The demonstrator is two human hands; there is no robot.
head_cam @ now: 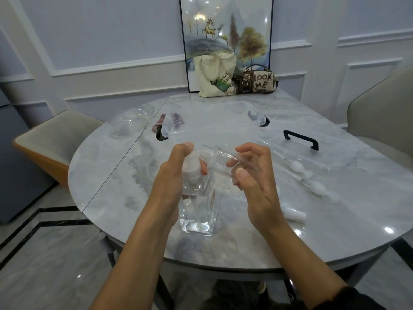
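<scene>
A tall clear square bottle (199, 213) with a white pump top stands on the marble table (335, 231) right in front of me. My left hand (176, 173) grips its neck and pump, thumb up over the top. My right hand (252, 175) holds a small clear tube-shaped bottle (232, 162), tilted with its open end against the pump nozzle; thumb and fingers are curled round it.
A clear storage box (212, 121) with black latches sits behind my hands, its lid (299, 148) with a black handle to the right. Two small brushes (312, 184) and a white cap (295, 215) lie on the right. Bags (216, 77) and a framed picture lean on the wall; chairs flank the table.
</scene>
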